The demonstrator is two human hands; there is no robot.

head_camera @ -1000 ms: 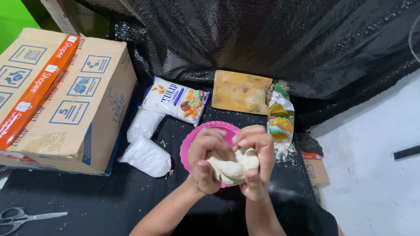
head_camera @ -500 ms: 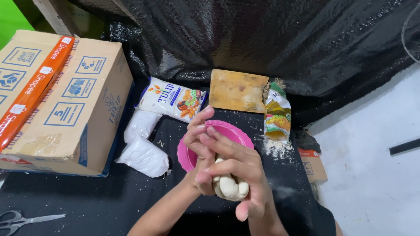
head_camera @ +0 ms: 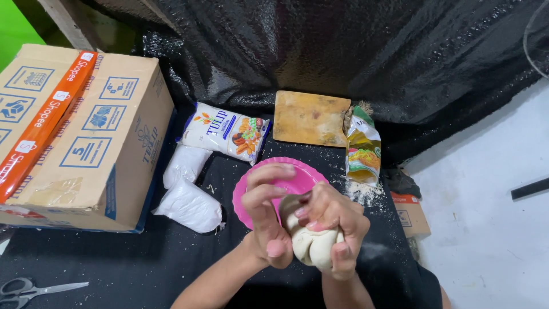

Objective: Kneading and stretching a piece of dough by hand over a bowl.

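Observation:
A pale lump of dough (head_camera: 311,245) is squeezed in my right hand (head_camera: 331,229), bulging out between the fingers. My left hand (head_camera: 267,214) presses against its left side, fingers curled over the top. Both hands hover just in front of a pink plate (head_camera: 303,178) on the black cloth. Most of the plate's near half is hidden behind my hands.
A large cardboard box (head_camera: 74,137) fills the left. Two white bags (head_camera: 189,194) and a printed flour packet (head_camera: 226,131) lie beside it. A wooden board (head_camera: 310,118) and a yellow-green packet (head_camera: 363,151) with spilled flour lie behind. Scissors (head_camera: 31,289) lie bottom left.
The dough has been turned and gathered into my right hand's grip. My left hand shifted from over the top to the dough's left side. The view moved slightly closer.

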